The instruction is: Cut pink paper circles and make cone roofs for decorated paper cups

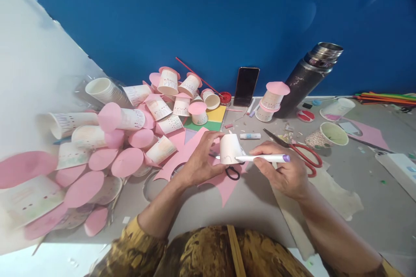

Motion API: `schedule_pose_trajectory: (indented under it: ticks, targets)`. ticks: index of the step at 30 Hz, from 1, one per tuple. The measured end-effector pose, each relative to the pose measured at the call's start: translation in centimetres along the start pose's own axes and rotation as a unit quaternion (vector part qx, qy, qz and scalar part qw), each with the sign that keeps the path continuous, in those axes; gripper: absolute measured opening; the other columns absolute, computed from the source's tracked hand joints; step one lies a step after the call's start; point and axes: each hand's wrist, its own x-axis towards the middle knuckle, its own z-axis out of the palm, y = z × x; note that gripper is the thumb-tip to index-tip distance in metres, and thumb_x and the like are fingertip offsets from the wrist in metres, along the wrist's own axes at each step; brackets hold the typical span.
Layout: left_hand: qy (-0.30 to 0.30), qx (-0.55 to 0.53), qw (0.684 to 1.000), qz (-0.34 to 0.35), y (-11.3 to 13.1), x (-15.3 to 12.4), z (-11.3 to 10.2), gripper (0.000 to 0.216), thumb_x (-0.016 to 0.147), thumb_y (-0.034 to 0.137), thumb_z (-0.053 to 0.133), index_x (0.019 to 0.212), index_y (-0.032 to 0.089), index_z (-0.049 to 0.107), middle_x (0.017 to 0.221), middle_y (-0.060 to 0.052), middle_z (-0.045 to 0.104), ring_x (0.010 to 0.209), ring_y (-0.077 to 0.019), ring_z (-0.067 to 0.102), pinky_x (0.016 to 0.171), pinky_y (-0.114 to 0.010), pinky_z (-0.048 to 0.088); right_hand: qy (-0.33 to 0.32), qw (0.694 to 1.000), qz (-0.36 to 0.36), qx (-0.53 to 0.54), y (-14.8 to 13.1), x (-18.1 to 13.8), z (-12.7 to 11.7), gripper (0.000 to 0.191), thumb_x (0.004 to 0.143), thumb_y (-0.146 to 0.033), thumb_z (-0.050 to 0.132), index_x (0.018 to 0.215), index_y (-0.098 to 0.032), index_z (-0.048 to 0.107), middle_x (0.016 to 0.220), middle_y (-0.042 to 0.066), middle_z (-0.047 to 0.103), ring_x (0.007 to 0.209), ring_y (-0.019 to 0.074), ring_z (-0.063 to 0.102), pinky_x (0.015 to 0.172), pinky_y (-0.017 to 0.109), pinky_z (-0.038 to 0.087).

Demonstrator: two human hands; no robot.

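A white paper cup [230,147] is held upside down in my left hand [203,160], thumb and fingers on its left side. My right hand [282,169] grips a white felt-tip pen [264,158] with a purple end. The pen's tip touches the cup low on its side, where a faint purple curved line shows. Beneath the hands lie cut pink paper [227,186] and black-handled scissors [232,173], partly hidden. A glue stick [250,136] lies just behind the cup.
Decorated cups with pink paper discs [127,162] crowd the left side. A black flask [302,82] and a phone [247,86] stand against the blue wall. Red-handled scissors [307,158], a patterned cup [326,135] and pipe cleaners [386,98] lie to the right.
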Motion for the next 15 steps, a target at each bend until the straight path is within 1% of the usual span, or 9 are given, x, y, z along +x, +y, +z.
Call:
schedule_pose_trajectory:
  ticks: [3, 5, 8, 12, 15]
  targets:
    - [-0.005, -0.008, 1.000, -0.013, 0.08, 0.00, 0.03, 0.070, 0.074, 0.018, 0.077, 0.137, 0.026, 0.048, 0.136, -0.011, 0.055, 0.127, -0.0311, 0.053, 0.106, -0.050, 0.049, 0.000, 1.000, 0.007, -0.007, 0.06, -0.17, 0.19, 0.006, 0.096, -0.021, 0.061, 0.098, -0.021, 0.067, 0.077, 0.002, 0.073, 0.059, 0.0158, 0.064, 0.053, 0.028, 0.048]
    - [-0.008, -0.019, 1.000, -0.020, 0.11, 0.00, 0.08, 0.069, 0.074, 0.017, 0.077, 0.137, 0.026, 0.049, 0.136, -0.012, 0.055, 0.128, -0.0311, 0.053, 0.106, -0.050, 0.049, 0.005, 1.000, -0.005, -0.002, 0.08, -0.18, 0.17, 0.007, 0.096, -0.020, 0.060, 0.099, -0.021, 0.066, 0.079, 0.003, 0.073, 0.064, 0.0163, 0.066, 0.058, 0.028, 0.050]
    - [-0.011, -0.034, 0.999, -0.029, 0.10, -0.02, 0.13, 0.069, 0.073, 0.016, 0.077, 0.136, 0.025, 0.049, 0.136, -0.012, 0.055, 0.128, -0.0313, 0.054, 0.105, -0.050, 0.050, -0.005, 1.000, -0.012, 0.005, 0.04, -0.05, 0.05, 0.008, 0.096, -0.018, 0.060, 0.101, -0.021, 0.066, 0.081, 0.003, 0.073, 0.068, 0.0171, 0.067, 0.062, 0.028, 0.052]
    - [-0.012, -0.043, 0.998, -0.038, -0.01, -0.10, 0.14, 0.070, 0.072, 0.013, 0.076, 0.135, 0.025, 0.050, 0.135, -0.011, 0.055, 0.127, -0.0310, 0.055, 0.106, -0.050, 0.050, -0.035, 0.999, -0.020, 0.017, 0.00, 0.14, -0.01, 0.008, 0.096, -0.017, 0.058, 0.098, -0.020, 0.066, 0.077, 0.002, 0.069, 0.063, 0.0160, 0.063, 0.059, 0.027, 0.049]
    - [-0.018, -0.061, 0.997, -0.035, -0.08, -0.12, 0.27, 0.071, 0.072, 0.013, 0.076, 0.136, 0.025, 0.049, 0.135, -0.011, 0.054, 0.128, -0.0304, 0.054, 0.104, -0.049, 0.051, -0.025, 0.999, -0.021, 0.009, 0.14, 0.14, 0.03, 0.008, 0.096, -0.018, 0.058, 0.097, -0.020, 0.066, 0.078, 0.003, 0.070, 0.065, 0.0162, 0.064, 0.060, 0.027, 0.049]
